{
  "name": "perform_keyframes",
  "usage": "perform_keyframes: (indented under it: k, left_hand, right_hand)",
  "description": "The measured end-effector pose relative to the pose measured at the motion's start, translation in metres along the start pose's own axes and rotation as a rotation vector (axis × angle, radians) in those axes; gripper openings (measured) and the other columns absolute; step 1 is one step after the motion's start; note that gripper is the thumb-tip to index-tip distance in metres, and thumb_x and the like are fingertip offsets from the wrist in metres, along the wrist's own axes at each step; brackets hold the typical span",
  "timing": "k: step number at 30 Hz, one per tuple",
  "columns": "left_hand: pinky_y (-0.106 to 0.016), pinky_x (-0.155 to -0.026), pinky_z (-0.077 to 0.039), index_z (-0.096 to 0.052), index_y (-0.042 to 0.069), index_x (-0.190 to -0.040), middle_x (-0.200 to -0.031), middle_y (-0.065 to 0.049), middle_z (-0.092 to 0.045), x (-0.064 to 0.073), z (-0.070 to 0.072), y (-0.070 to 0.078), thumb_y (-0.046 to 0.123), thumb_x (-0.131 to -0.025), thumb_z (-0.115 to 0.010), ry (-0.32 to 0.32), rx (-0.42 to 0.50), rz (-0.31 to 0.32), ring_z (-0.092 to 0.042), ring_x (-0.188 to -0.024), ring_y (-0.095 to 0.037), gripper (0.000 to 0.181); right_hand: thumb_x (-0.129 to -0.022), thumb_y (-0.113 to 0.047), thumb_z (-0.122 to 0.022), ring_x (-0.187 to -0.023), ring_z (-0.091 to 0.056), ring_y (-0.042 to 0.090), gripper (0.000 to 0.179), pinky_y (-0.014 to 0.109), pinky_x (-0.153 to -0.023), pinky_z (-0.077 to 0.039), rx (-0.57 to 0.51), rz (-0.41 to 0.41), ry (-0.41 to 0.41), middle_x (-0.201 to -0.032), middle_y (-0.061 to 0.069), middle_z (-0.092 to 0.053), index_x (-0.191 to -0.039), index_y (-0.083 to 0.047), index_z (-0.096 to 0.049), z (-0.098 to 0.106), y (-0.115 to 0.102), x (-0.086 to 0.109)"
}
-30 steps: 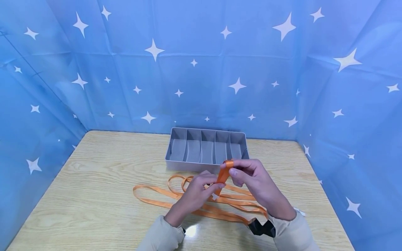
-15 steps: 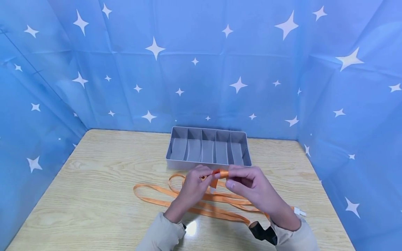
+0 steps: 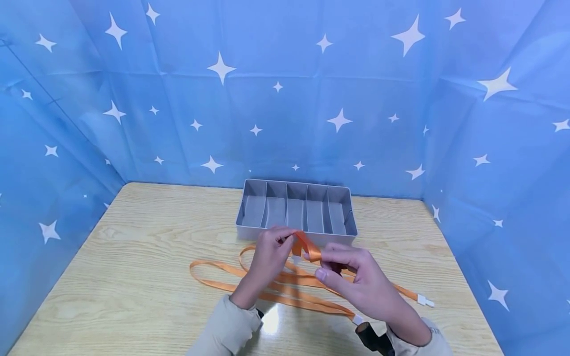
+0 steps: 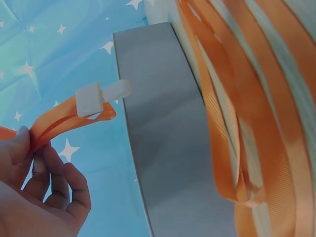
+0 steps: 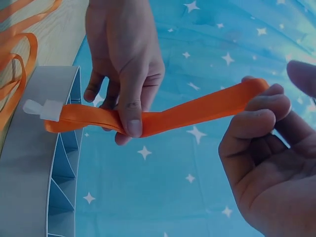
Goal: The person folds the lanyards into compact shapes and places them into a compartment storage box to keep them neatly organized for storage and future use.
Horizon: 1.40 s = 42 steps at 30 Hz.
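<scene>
In the head view, an orange lanyard [image 3: 307, 245] is stretched between both hands above the table. My left hand [image 3: 269, 252] pinches its doubled strap between thumb and fingers; the strap's end, with a white plastic clip [image 5: 52, 110], sticks out past that hand. My right hand [image 3: 356, 279] has its fingers curled in the lanyard's far loop, which bends round the fingertips in the right wrist view, while the thumb [image 5: 301, 78] stands apart. More orange lanyards [image 3: 307, 302] lie in long loops on the table beneath, large in the left wrist view.
Behind the hands stands a grey divided tray [image 3: 331, 239] with several bare compartments. White clips [image 3: 425, 300] of the lying lanyards rest at the right. A black device [image 3: 374, 338] is at the right wrist. A blue starry curtain [image 3: 285, 123] encloses the wooden table [image 3: 133, 267].
The held lanyard has gone from folded short between the hands to drawn out. My left hand has risen slightly; my right hand has moved down, its thumb coming away from the strap.
</scene>
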<state>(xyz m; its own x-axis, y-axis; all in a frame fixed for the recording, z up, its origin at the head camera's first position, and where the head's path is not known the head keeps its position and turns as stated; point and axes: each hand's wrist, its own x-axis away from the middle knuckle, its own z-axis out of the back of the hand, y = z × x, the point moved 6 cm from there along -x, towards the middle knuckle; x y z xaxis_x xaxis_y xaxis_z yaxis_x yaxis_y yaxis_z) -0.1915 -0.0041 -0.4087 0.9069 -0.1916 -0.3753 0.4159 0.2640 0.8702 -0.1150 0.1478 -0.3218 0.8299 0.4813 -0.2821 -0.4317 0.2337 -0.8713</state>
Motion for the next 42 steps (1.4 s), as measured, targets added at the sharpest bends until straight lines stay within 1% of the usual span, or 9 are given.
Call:
perform_keyframes:
  k: [6, 10, 14, 19, 22, 29, 33, 37, 42]
  left_hand:
    - [-0.022, -0.055, -0.048, -0.076, 0.001, -0.105, -0.088, -0.006, -0.07, -0.004, 0.004, -0.001, 0.0, -0.097, -0.057, 0.008, 0.008, 0.05, -0.053, -0.068, -0.014, 0.021]
    - [-0.022, -0.054, -0.046, -0.076, -0.001, -0.104, -0.085, -0.009, -0.069, -0.007, 0.007, -0.001, -0.002, -0.096, -0.057, 0.033, 0.031, 0.05, -0.052, -0.067, -0.015, 0.02]
    - [-0.022, -0.056, -0.048, -0.076, -0.001, -0.104, -0.089, -0.01, -0.071, -0.01, 0.01, 0.001, -0.002, -0.096, -0.058, 0.065, 0.026, 0.041, -0.055, -0.069, -0.016, 0.02]
    - [-0.022, -0.055, -0.049, -0.076, -0.001, -0.106, -0.093, -0.009, -0.072, -0.011, 0.011, 0.005, 0.0, -0.097, -0.059, 0.079, 0.027, 0.049, -0.055, -0.068, -0.015, 0.019]
    - [-0.021, -0.052, -0.046, -0.075, -0.002, -0.107, -0.093, -0.01, -0.071, -0.011, 0.012, 0.008, 0.0, -0.098, -0.057, 0.085, 0.044, 0.058, -0.054, -0.065, -0.017, 0.02]
    - [-0.02, -0.051, -0.042, -0.075, -0.001, -0.108, -0.095, -0.012, -0.071, -0.013, 0.017, 0.013, 0.001, -0.098, -0.058, 0.106, 0.068, 0.076, -0.051, -0.062, -0.018, 0.02]
    - [-0.019, -0.052, -0.043, -0.075, -0.001, -0.108, -0.096, -0.013, -0.072, -0.014, 0.019, 0.014, 0.0, -0.097, -0.058, 0.117, 0.087, 0.094, -0.055, -0.065, -0.024, 0.02]
    - [-0.02, -0.055, -0.046, -0.075, -0.001, -0.108, -0.097, -0.014, -0.073, -0.016, 0.023, 0.018, 0.0, -0.097, -0.058, 0.125, 0.109, 0.097, -0.058, -0.068, -0.03, 0.02]
    - [-0.022, -0.06, -0.05, -0.075, 0.001, -0.11, -0.1, -0.012, -0.074, -0.019, 0.026, 0.023, 0.003, -0.098, -0.06, 0.115, 0.13, 0.091, -0.059, -0.071, -0.022, 0.019]
  right_hand:
    - [-0.097, 0.002, -0.059, -0.062, -0.048, 0.013, 0.023, 0.027, -0.053, -0.043, 0.004, -0.014, 0.035, -0.076, -0.004, -0.051, -0.104, -0.015, -0.074, -0.001, 0.004, 0.002]
    - [-0.096, 0.005, -0.058, -0.062, -0.048, 0.014, 0.024, 0.028, -0.052, -0.045, -0.029, 0.002, 0.042, -0.076, -0.002, -0.05, -0.106, -0.012, -0.074, -0.005, 0.007, 0.004]
    - [-0.096, 0.006, -0.058, -0.063, -0.047, 0.014, 0.027, 0.029, -0.053, -0.044, -0.053, 0.003, 0.047, -0.077, -0.001, -0.051, -0.109, -0.011, -0.075, -0.008, 0.013, 0.007]
    - [-0.097, 0.003, -0.058, -0.063, -0.048, 0.013, 0.027, 0.029, -0.054, -0.043, -0.021, 0.003, 0.073, -0.079, -0.002, -0.052, -0.09, -0.016, -0.076, -0.01, 0.018, 0.008]
    - [-0.098, 0.0, -0.06, -0.062, -0.048, 0.013, 0.028, 0.028, -0.053, -0.043, -0.001, -0.019, 0.091, -0.078, -0.002, -0.054, -0.084, -0.018, -0.075, -0.011, 0.022, 0.008]
    - [-0.097, -0.006, -0.063, -0.057, -0.046, 0.014, 0.023, 0.026, -0.049, -0.041, -0.007, -0.099, 0.125, -0.076, 0.0, -0.057, -0.082, -0.017, -0.076, -0.013, 0.033, 0.006]
    - [-0.097, -0.009, -0.065, -0.062, -0.049, 0.015, 0.023, 0.028, -0.051, -0.043, 0.018, -0.128, 0.166, -0.079, 0.001, -0.058, -0.079, -0.018, -0.076, -0.013, 0.039, 0.006]
    - [-0.095, -0.011, -0.068, -0.071, -0.053, 0.016, 0.019, 0.03, -0.057, -0.045, 0.048, -0.148, 0.214, -0.086, 0.003, -0.058, -0.082, -0.019, -0.078, -0.011, 0.044, 0.007]
    - [-0.094, -0.013, -0.07, -0.075, -0.058, 0.017, 0.016, 0.03, -0.06, -0.05, 0.048, -0.183, 0.239, -0.09, 0.003, -0.063, -0.082, -0.019, -0.079, -0.013, 0.049, 0.007]
